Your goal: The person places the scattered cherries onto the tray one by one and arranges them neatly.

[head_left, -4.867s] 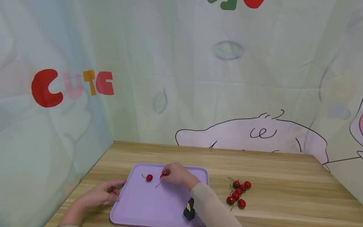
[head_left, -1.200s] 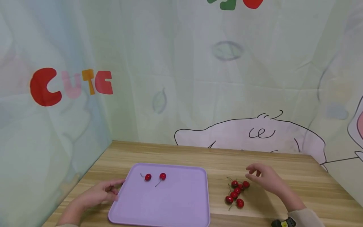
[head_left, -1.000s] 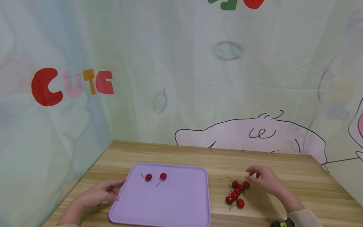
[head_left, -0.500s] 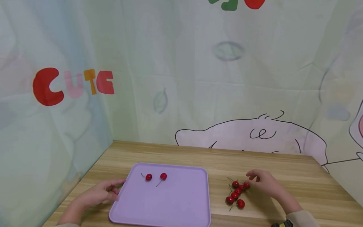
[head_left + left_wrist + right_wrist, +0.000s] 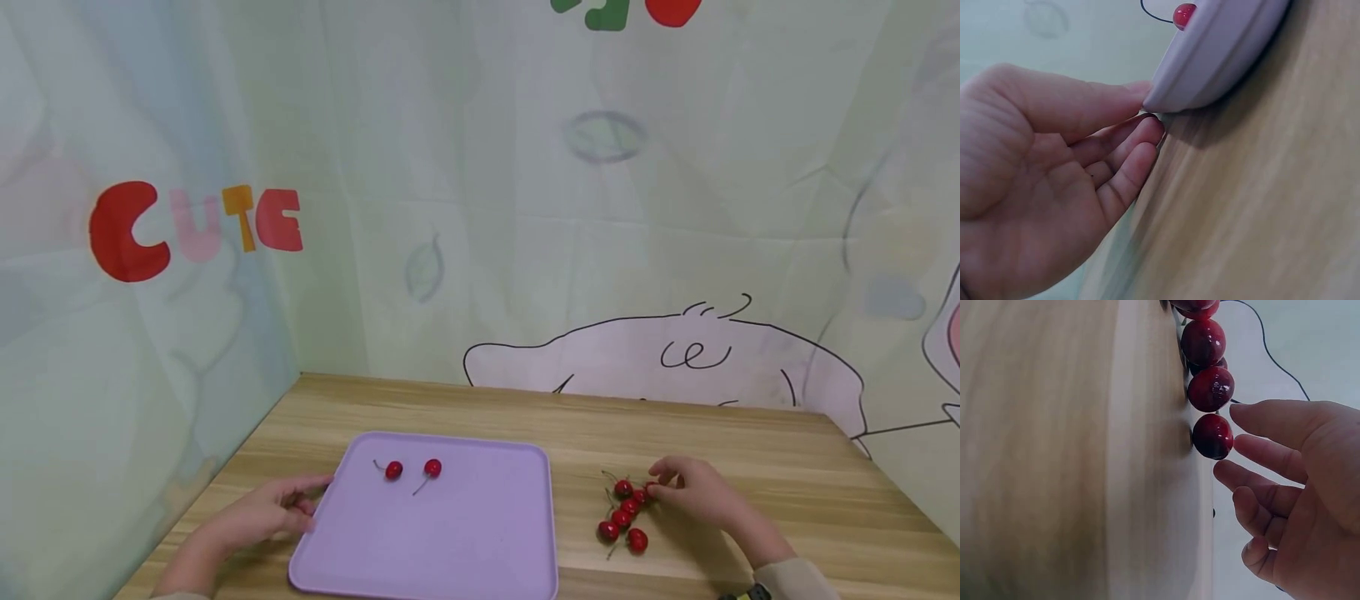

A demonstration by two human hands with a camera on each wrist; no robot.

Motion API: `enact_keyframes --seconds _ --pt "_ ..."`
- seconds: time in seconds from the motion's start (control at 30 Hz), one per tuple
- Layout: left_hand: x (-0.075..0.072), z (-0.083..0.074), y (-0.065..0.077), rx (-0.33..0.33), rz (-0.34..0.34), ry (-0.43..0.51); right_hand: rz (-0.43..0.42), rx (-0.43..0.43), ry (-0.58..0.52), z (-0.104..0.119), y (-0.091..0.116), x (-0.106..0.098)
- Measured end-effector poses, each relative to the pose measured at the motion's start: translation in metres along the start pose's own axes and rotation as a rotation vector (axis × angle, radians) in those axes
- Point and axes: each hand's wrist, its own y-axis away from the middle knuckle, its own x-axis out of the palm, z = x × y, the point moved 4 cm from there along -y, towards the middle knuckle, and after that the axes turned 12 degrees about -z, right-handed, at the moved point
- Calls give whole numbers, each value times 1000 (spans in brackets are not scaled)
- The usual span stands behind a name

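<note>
A lilac tray (image 5: 427,542) lies on the wooden table with two stemmed cherries, a left cherry (image 5: 393,471) and a right cherry (image 5: 432,468), near its far edge. My left hand (image 5: 258,512) touches the tray's left rim with thumb and forefinger; in the left wrist view its other fingers (image 5: 1132,172) curl loosely below. To the right of the tray is a cluster of several cherries (image 5: 621,518). My right hand (image 5: 697,492) reaches round the cluster's far-right cherry (image 5: 1213,436), thumb and fingertips close about it; I cannot tell whether they touch it. In the head view they partly cover that cherry.
The wooden table (image 5: 750,442) extends behind and to the right of the cherries. A printed cloth (image 5: 465,192) with cartoon drawings hangs along the table's back and left sides.
Earlier, my right hand held a cherry over the tray; that cherry now lies there. The hand has since moved right and come down to the cluster. My left hand stays at the rim.
</note>
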Motion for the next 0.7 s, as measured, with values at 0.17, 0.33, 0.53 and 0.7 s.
enact_keyframes --seconds 0.17,0.33,0.53,0.7 --pt "0 -1 0 -10 -8 -14 3 -5 7 -1 1 2" --pt "1 -2 1 3 5 2 -2 -1 17 0 3 2" --pt "0 0 0 -11 2 -10 3 -20 17 0 3 2" --pt "0 2 0 -37 -11 -23 5 -39 9 -1 3 2"
